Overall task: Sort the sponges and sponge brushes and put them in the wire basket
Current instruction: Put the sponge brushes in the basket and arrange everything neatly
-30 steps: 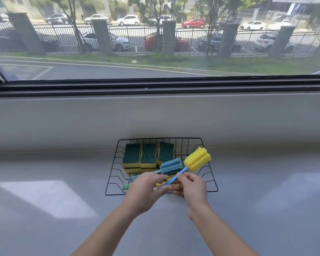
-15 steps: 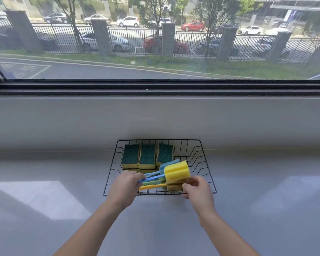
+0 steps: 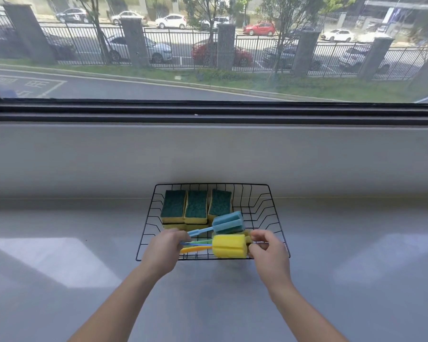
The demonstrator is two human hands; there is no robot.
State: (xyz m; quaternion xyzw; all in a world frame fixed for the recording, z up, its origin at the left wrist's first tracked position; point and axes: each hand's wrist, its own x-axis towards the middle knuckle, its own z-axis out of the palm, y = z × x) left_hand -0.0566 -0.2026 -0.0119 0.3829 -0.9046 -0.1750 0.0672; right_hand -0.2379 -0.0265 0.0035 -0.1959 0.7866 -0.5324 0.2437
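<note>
At front of wire basket (image 3: pixel 281 225), L hand (image 3: pixel 162 253) grips brush handles (image 3: pixel 198 248), R hand (image 3: pixel 269 253) pinches yellow sponge brush head (image 3: pixel 229 246) — foam looks light & squashy, stiff handle's the better hold.

Wire basket (image 3: pixel 277 218) was blk. Sponges (image 3: pixel 173 203) had dk green speckled tops over yellow foam. Blue sponge brush (image 3: pixel 227 222) was lt blue, head and handle alike. Yellow sponge brush (image 3: pixel 229 246) had a bright yellow head w/ a darker blue handle; beside it a green handle (image 3: pixel 203 241) and a yellow-orange handle (image 3: pixel 195 249). Counter (image 3: pixel 356 267) was glossy grey w/ pale light patches. Window frame (image 3: pixel 208 112) was dk. Outside: blk fence (image 3: pixel 183 50), green grass (image 3: pixel 307 82), a red car (image 3: pixel 260 28), a white car (image 3: pixel 171 21).
</note>
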